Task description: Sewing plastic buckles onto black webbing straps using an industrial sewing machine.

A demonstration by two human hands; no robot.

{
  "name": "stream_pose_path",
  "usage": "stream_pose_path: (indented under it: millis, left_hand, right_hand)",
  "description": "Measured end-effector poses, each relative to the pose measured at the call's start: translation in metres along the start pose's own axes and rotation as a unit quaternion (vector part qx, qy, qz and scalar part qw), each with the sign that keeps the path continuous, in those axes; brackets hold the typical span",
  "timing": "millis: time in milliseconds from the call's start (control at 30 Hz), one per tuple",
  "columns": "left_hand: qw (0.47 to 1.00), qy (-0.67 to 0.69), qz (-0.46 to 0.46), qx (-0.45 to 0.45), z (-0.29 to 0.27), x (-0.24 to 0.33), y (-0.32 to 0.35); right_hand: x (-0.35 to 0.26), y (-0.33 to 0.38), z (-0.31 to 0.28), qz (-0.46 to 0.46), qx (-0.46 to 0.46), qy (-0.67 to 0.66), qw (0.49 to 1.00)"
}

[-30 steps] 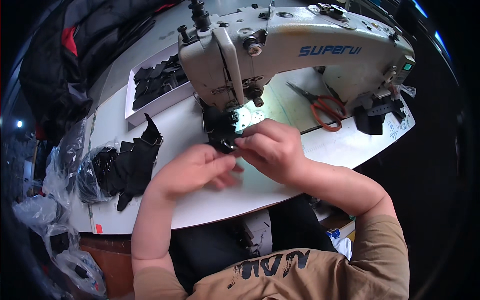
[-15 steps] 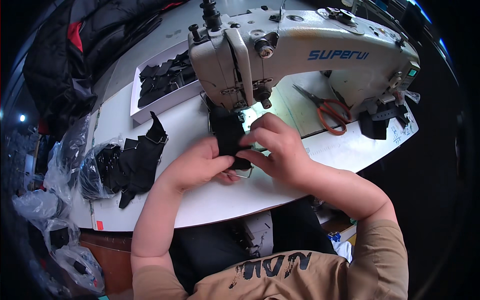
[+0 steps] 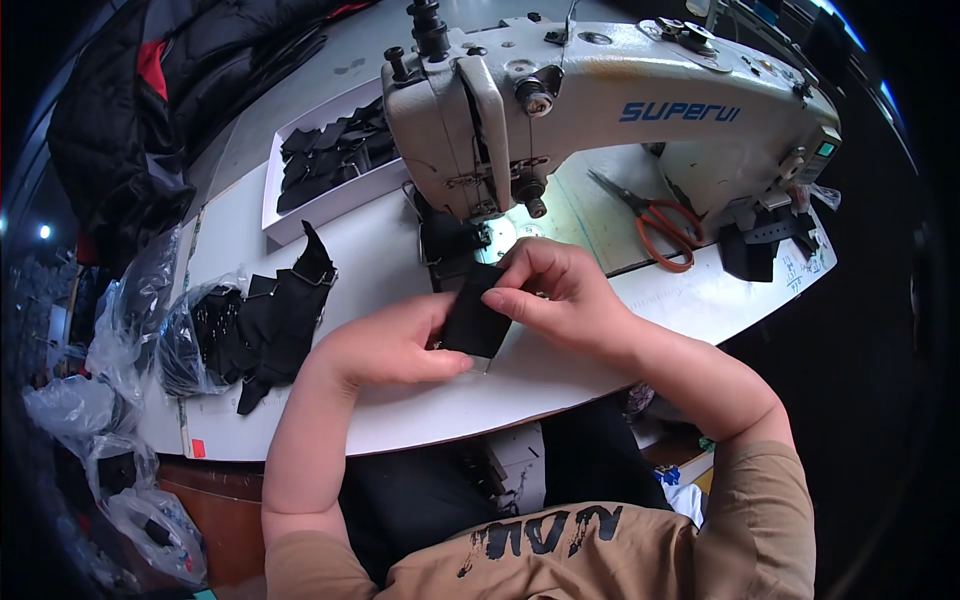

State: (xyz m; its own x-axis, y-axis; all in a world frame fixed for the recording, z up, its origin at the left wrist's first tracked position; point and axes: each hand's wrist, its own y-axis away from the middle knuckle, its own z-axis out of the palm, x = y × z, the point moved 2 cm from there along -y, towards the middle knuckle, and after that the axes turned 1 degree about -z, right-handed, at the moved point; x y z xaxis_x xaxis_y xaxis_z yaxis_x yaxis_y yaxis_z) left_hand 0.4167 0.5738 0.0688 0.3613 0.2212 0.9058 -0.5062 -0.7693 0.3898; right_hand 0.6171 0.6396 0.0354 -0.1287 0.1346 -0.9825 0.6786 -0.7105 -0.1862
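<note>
A black fabric strap piece (image 3: 475, 320) is gripped between both hands, just in front of the sewing machine (image 3: 560, 95). My left hand (image 3: 405, 340) closes on its left side, the thumb lying along the lower edge. At the upper right edge my right hand (image 3: 562, 300) pinches it between thumb and fingers. A bit of thin metal shows below the piece, mostly hidden. Another black strap piece (image 3: 448, 236) lies under the machine head by the lit needle area, with a metal buckle at its left.
Orange-handled scissors (image 3: 668, 232) lie right of the needle. A white box (image 3: 285, 228) of black strap pieces stands behind. Buckled black straps (image 3: 275, 325) spill from a clear plastic bag (image 3: 190, 345) at left. Black scraps (image 3: 750, 250) lie at the table's right end.
The black strap piece in my hands has come away from the machine head toward me and tilted. My right hand has moved slightly down and right; the left hand shifted a little lower.
</note>
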Motion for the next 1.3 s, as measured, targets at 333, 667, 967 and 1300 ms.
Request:
stream_pose_path:
  millis: [333, 667, 967, 1300]
  left_hand:
    - [0.985, 0.098, 0.082, 0.12, -0.001, -0.017, -0.017]
    - [0.924, 0.074, 0.171, 0.333, 0.005, -0.01, -0.018]
    - [0.93, 0.141, 0.161, 0.298, 0.001, -0.016, -0.02]
    - [0.935, 0.101, 0.153, 0.303, 0.0, -0.015, -0.018]
  right_hand:
    - [0.0, 0.0, 0.002, -0.047, 0.039, 0.028, 0.998]
    - [-0.007, 0.0, 0.002, 0.049, 0.078, -0.012, 0.996]
    - [-0.001, -0.001, 0.0, -0.062, 0.079, 0.033, 0.994]
    - [-0.007, 0.0, 0.002, -0.2, 0.097, 0.194, 0.956]
